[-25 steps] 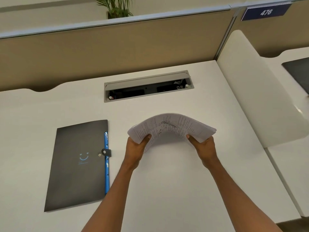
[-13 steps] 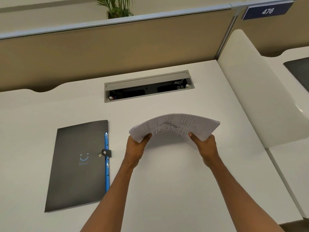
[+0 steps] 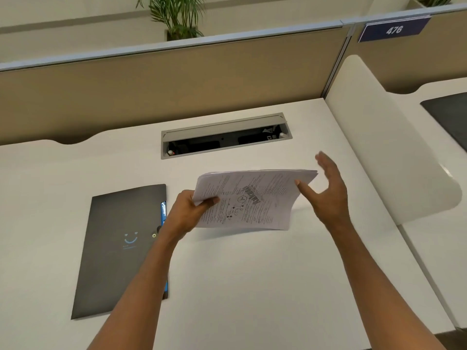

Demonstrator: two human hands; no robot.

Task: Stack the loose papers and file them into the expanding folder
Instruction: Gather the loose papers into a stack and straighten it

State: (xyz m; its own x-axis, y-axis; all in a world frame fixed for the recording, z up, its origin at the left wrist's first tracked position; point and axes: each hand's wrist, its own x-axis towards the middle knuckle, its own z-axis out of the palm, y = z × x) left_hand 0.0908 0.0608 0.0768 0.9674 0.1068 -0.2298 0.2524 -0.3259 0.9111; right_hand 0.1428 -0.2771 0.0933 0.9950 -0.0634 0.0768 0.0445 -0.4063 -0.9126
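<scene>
A stack of printed white papers (image 3: 252,198) hangs above the white desk (image 3: 240,286), held at its left edge by my left hand (image 3: 188,213). My right hand (image 3: 326,190) is spread open beside the stack's right edge, thumb close to the sheets, gripping nothing. The dark grey expanding folder (image 3: 118,251) lies flat and closed on the desk to the left, with a blue edge and a button clasp on its right side. My left forearm crosses over the folder's right edge.
A grey cable tray opening (image 3: 225,137) is set into the desk behind the papers. A tan partition (image 3: 164,84) runs along the back. A white curved divider (image 3: 384,147) bounds the right side, with another dark folder (image 3: 449,114) on the neighbouring desk.
My right hand has let go of the papers' right edge and opened. The stack has flattened from its arched bend and now hangs from my left hand alone.
</scene>
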